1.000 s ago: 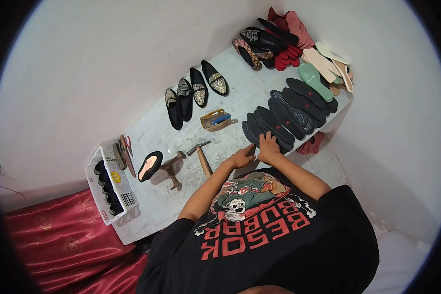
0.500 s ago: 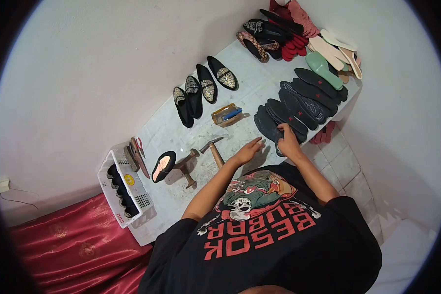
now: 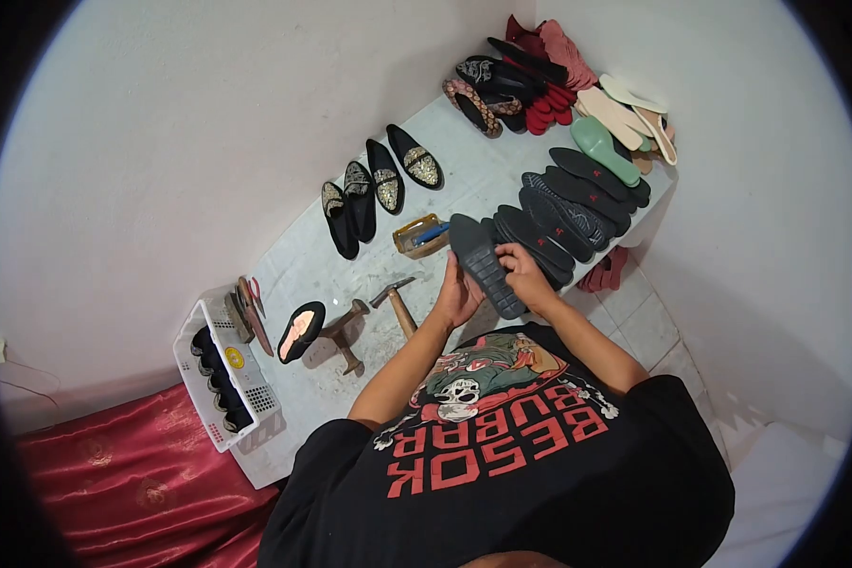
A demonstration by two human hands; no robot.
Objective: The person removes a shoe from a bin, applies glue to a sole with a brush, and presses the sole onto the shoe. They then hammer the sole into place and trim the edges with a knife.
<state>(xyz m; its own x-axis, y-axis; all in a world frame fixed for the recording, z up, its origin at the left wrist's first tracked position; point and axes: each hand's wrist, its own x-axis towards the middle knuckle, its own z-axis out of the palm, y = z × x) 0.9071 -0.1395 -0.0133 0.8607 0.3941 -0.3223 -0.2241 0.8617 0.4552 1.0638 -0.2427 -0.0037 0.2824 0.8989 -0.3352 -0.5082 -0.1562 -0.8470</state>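
- Four beaded slippers (image 3: pixel 384 176) stand in a row, and one hammer (image 3: pixel 399 305) lies on the surface (image 3: pixel 298 260).
- One black sole (image 3: pixel 483 260) sits between the left hand (image 3: pixel 459 298) and the right hand (image 3: pixel 525 276), both grasping it.

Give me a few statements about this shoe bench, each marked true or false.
1. The left hand and right hand together hold one black rubber shoe sole. True.
2. The wooden-handled hammer is in the right hand. False: it lies on the pale table, beside the left hand.
3. Four black slippers with gold embroidered toes lie in a row. True.
4. The white plastic basket is empty. False: dark things fill it.
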